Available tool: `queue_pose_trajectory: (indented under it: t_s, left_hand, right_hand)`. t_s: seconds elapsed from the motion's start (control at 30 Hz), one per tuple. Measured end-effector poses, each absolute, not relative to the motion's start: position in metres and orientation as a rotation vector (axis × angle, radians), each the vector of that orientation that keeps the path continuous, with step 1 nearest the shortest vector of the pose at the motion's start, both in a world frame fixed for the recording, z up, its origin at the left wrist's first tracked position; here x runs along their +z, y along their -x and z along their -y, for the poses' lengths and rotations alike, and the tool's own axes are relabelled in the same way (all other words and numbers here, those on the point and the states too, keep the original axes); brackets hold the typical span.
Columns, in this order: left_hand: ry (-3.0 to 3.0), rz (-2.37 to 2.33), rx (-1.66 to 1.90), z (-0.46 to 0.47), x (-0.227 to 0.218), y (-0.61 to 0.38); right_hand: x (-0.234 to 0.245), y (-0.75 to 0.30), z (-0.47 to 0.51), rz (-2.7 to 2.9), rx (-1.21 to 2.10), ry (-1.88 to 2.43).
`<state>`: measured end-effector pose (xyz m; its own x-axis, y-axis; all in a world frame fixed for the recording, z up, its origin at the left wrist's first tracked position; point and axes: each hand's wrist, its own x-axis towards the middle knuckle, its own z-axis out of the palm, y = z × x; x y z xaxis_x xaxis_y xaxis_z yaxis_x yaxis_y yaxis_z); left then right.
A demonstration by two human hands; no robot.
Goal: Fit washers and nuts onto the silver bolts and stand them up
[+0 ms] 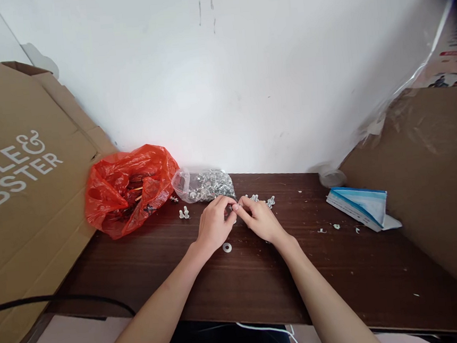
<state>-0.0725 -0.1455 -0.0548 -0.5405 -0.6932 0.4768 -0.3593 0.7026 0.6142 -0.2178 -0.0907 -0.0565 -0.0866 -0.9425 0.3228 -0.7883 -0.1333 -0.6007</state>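
Over the middle of the dark wooden table (239, 293), my left hand (216, 220) and my right hand (260, 219) meet fingertip to fingertip. Both are closed in a pinch around something small, mostly hidden by the fingers. A flat metal washer (227, 247) lies on the wood just below my left hand. Two short bolts (183, 213) stand to the left of it, and more bolts (270, 202) lie in a group behind my right hand. Right behind my left hand rests a clear plastic bag (213, 185) full of small metal hardware.
At the left, a red plastic bag (132, 190) holding scraps leans by a large cardboard box (25, 184). On the right lie a blue and white packet (357, 205) and small white scraps (336, 226), with another cardboard box (424, 175) beyond. A white wall (245, 84) closes the back.
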Motion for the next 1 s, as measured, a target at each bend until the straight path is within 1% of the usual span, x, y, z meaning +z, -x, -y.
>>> queue_pose_trajectory:
  t_s: [1.0]
  left_hand:
    - [-0.845,2.213,-0.6,0.1431,-0.0501,0.0711]
  right_hand:
    - [-0.0567,0.2198,0.0907,-1.809,-1.032,1.944]
